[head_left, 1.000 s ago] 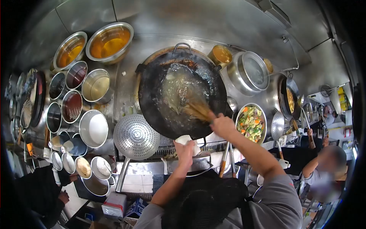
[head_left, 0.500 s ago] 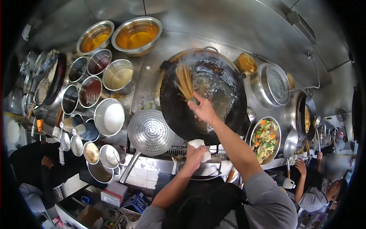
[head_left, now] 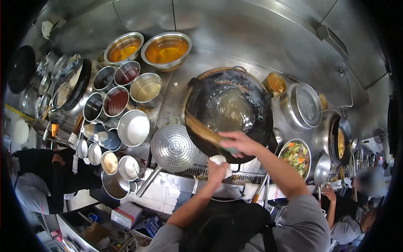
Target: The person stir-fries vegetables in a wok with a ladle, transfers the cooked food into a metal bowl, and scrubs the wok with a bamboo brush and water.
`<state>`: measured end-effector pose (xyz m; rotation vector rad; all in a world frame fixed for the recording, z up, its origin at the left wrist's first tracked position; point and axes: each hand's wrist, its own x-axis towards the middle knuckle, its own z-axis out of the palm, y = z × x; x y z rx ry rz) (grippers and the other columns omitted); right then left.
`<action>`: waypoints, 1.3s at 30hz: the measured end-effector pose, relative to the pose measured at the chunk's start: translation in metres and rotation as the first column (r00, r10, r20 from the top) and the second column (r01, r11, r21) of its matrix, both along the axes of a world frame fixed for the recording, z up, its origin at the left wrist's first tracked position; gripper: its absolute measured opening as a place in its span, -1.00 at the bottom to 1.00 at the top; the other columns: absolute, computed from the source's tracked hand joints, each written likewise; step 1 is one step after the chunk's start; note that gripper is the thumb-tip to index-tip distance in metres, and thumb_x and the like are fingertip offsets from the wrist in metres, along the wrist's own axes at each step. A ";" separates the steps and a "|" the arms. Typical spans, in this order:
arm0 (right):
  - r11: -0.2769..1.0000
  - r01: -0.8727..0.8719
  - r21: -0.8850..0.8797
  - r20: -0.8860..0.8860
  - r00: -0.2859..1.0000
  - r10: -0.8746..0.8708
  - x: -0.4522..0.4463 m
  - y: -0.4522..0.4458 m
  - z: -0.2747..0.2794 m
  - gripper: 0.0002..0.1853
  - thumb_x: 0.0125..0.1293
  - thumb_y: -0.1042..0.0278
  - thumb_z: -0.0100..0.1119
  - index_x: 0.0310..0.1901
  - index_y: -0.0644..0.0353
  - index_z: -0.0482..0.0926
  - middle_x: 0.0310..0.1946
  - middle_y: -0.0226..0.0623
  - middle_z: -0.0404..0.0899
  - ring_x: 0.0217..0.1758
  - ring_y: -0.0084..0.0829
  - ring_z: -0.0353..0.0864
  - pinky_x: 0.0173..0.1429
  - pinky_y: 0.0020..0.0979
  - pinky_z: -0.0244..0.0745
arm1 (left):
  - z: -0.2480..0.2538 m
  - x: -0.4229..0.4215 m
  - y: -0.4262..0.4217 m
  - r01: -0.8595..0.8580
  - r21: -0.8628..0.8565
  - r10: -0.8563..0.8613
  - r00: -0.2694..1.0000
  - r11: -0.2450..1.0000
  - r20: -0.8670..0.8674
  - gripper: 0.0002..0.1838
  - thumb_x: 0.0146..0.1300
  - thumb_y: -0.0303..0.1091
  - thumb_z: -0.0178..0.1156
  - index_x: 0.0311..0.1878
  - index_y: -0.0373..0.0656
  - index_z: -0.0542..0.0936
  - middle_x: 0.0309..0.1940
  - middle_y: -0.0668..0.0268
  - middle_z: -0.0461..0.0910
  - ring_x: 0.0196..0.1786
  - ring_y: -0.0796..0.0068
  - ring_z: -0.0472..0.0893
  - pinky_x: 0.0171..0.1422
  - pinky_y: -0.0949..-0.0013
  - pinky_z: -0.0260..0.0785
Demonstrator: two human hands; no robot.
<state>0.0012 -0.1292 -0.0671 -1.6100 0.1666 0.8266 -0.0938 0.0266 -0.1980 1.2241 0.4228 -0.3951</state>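
A large black wok [head_left: 260, 113] stands on the stove with cloudy, bubbling liquid [head_left: 233, 110] in it. My right hand [head_left: 240, 143] grips the handle end of a bamboo brush [head_left: 200, 129], whose blurred bristles lie against the wok's left inner wall. At the wok's near edge, my left hand [head_left: 216, 171] is closed on a folded white cloth [head_left: 218, 159]. Just left of the wok rests a large perforated skimmer [head_left: 174, 147], its handle towards me. A bowl of chopped vegetables [head_left: 295, 157] sits to the right.
Metal pots of sauces [head_left: 116, 102] and two bowls of orange liquid [head_left: 167, 51] stand at the left. Lidded pots [head_left: 300, 105] and a second wok [head_left: 344, 136] are at the right. One person [head_left: 50, 176] is at the left, another person [head_left: 346, 227] at the right.
The brush has swept from the middle of the wok to its left wall, then lower towards the near-left side. My left hand stays at the near rim. The camera view has shifted.
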 end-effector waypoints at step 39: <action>0.165 0.177 -0.970 0.216 0.942 0.259 0.083 -0.104 -0.077 -0.32 0.48 0.13 0.18 0.54 0.15 0.25 0.06 0.20 0.63 0.01 0.17 0.75 0.06 0.06 0.71 | 0.032 0.011 0.017 0.134 -0.273 -0.173 0.977 0.953 -0.124 -0.74 0.17 -0.69 0.13 -0.06 -0.28 0.57 -0.31 0.26 0.64 -0.31 0.38 0.70 -0.24 0.31 0.59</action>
